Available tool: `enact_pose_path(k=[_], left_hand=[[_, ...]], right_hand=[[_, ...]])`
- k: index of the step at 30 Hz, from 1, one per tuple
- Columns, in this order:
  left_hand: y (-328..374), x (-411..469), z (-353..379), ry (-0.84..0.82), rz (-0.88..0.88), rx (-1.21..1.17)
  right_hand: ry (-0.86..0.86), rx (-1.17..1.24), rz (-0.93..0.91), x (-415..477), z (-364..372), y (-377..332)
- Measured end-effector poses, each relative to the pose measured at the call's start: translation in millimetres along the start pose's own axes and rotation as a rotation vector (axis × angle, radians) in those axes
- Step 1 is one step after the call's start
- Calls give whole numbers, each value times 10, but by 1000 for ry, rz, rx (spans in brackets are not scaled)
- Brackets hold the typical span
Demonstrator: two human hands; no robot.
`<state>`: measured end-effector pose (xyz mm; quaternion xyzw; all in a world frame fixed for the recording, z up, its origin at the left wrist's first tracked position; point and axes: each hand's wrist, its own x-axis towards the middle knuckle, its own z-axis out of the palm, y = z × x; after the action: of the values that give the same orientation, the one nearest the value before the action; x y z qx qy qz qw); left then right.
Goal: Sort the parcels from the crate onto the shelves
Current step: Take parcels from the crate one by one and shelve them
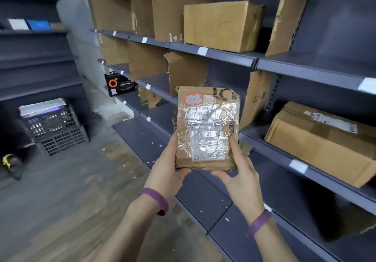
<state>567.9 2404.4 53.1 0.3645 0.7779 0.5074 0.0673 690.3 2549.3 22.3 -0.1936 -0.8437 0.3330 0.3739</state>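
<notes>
I hold a small brown cardboard parcel [206, 127] upright in front of the dark shelves [305, 72]. Clear tape and a white shipping label cover its face, and a red-edged sticker sits near its top. My left hand [168, 170] grips its lower left edge, with the thumb under the bottom. My right hand [240, 172] holds the lower right corner, with a finger laid on the parcel's face and the thumb underneath. The black plastic crate [59, 131] stands on the floor at the far left, with a pale parcel lying on top of it.
A closed brown box [221, 25] sits on the upper shelf and another [321, 141] on the shelf to the right. Torn cardboard dividers [258, 99] split the shelves into bays. A black printed box [119, 84] stands further left. More shelving [36, 62] lines the far left.
</notes>
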Motion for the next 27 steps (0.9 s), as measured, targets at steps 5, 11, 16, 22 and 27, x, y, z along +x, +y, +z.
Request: enact_pose_path(k=[5, 11, 16, 22, 27], left_hand=[[-415, 319, -415, 36, -37, 25], [-1022, 875, -1182, 64, -89, 29], [-1482, 1270, -1843, 86, -83, 60], [-1901, 1609, -2425, 153, -90, 78], [-2262, 1884, -2730, 202, -119, 55]], right_hand=[[-61, -28, -34, 372, 623, -94], [-79, -38, -64, 943, 1633, -370], [-104, 1, -56, 1347, 2372, -712], [-138, -9, -74, 1701, 3090, -1004], [-222, 40, -37, 2036, 3591, -1076]])
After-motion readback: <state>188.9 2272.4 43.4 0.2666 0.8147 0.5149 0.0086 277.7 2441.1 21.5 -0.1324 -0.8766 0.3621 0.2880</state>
